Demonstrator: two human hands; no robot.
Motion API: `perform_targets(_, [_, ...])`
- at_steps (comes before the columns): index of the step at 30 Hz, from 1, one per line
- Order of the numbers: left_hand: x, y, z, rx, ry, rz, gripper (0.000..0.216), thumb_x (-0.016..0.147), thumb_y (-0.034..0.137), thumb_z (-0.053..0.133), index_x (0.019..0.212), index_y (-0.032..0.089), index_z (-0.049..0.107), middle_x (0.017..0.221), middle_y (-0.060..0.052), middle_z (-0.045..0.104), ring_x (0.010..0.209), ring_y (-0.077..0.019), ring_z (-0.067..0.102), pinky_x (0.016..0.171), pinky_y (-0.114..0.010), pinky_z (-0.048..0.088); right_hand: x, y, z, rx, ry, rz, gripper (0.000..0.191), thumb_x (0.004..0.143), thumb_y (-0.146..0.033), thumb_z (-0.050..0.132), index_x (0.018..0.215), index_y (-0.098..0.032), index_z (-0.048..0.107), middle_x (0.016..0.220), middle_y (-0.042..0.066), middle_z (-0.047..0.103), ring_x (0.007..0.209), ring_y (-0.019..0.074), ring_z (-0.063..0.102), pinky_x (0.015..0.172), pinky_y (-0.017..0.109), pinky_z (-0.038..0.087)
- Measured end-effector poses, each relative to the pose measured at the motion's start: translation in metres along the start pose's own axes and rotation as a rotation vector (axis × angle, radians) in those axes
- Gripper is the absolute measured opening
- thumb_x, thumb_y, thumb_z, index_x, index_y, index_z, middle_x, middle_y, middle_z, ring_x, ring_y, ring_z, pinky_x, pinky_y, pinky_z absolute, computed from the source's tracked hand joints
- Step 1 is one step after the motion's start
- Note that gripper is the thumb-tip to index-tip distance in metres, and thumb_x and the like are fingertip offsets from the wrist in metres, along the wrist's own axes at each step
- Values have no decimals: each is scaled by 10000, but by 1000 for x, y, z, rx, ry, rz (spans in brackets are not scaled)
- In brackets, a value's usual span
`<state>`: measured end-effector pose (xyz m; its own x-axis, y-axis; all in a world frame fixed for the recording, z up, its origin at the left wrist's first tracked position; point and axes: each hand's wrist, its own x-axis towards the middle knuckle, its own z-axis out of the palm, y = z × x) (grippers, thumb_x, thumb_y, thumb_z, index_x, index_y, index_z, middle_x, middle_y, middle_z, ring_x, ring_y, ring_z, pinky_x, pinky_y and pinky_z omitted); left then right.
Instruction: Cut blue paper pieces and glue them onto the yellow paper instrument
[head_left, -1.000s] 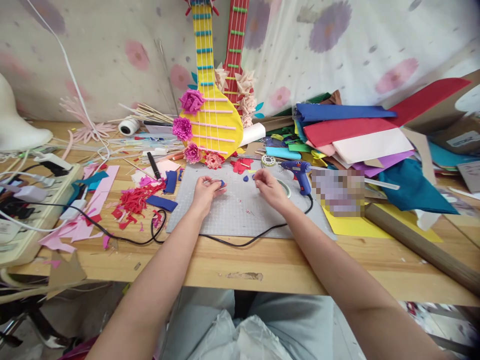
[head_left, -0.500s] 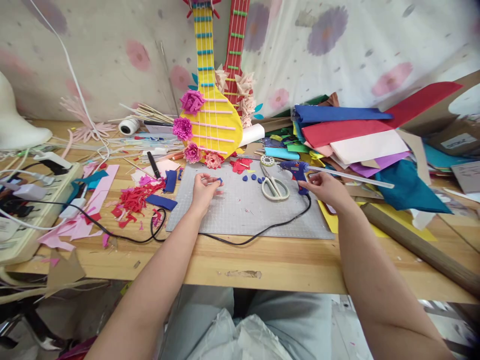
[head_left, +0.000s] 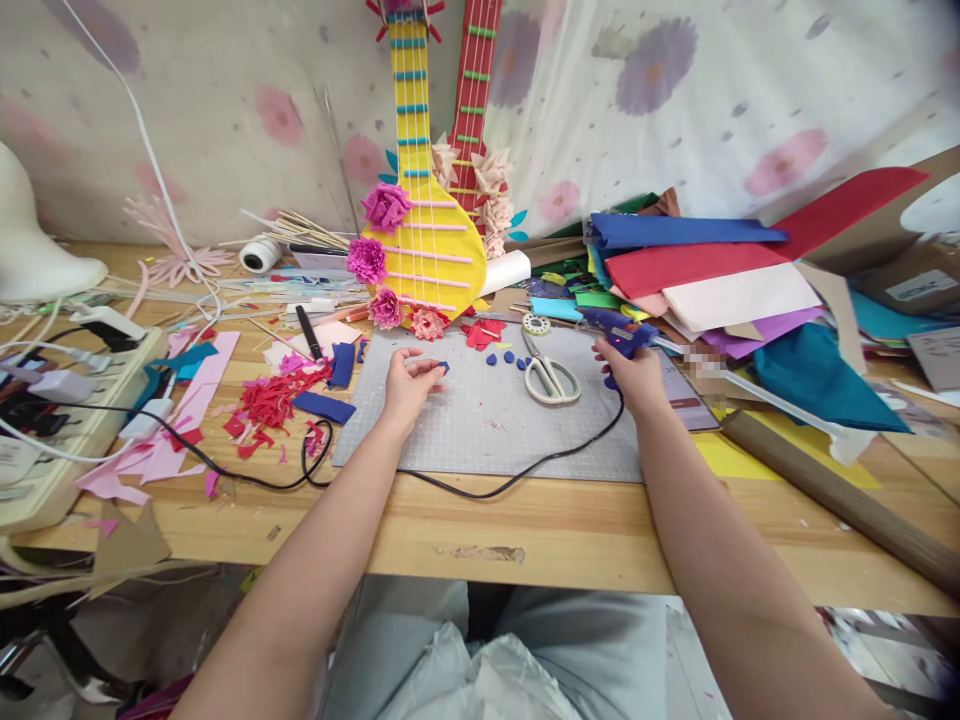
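Observation:
My left hand [head_left: 409, 381] rests on the grey cutting mat [head_left: 480, 430] and pinches a small blue foam piece [head_left: 442, 367] between thumb and fingers. My right hand [head_left: 636, 372] is wrapped round the handle of a blue hot glue gun [head_left: 616, 332], lifted at the mat's right edge, its clear glue stick [head_left: 780, 402] pointing right and its black cord [head_left: 517, 470] trailing across the mat. White-handled scissors [head_left: 550, 378] lie on the mat between my hands. Several small blue petal cutouts [head_left: 510, 357] lie just behind them.
A yellow paper guitar [head_left: 424, 240] with paper flowers and a red one [head_left: 474, 90] lean on the wall behind. Coloured foam sheets [head_left: 712, 270] pile up at right, with a cardboard tube [head_left: 832, 490]. Red scraps [head_left: 270, 400], a power strip [head_left: 67, 420] and cables lie at left.
My right hand left the middle of the mat, moved right to the glue gun, gripped it and lifted it. The scissors came into view. My left hand stayed put.

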<state>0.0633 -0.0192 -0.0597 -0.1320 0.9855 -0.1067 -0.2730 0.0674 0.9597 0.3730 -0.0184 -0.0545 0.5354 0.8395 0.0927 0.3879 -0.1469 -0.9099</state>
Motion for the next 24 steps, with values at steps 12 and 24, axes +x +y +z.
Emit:
perform_targets(12, [-2,0,2,21,3,23,522,529,95,724,912,196,384,734,26,620,634,-120,618,629,-298,529,-70,-39,42,41,-576,-179,422,630,-554,668,799,-168,644,569,-6,563,495,108,486,483,250,396])
perform_targets(24, [-1,1,4,30,12,-21,440,581,78,678,882,196,380,665,42,598,613,-134,627,531,-263,522,-77,-27,62,-144,-578,-403,409,734,-515,605,981,-202,694,891,28,708,824,221,644,774,347,499])
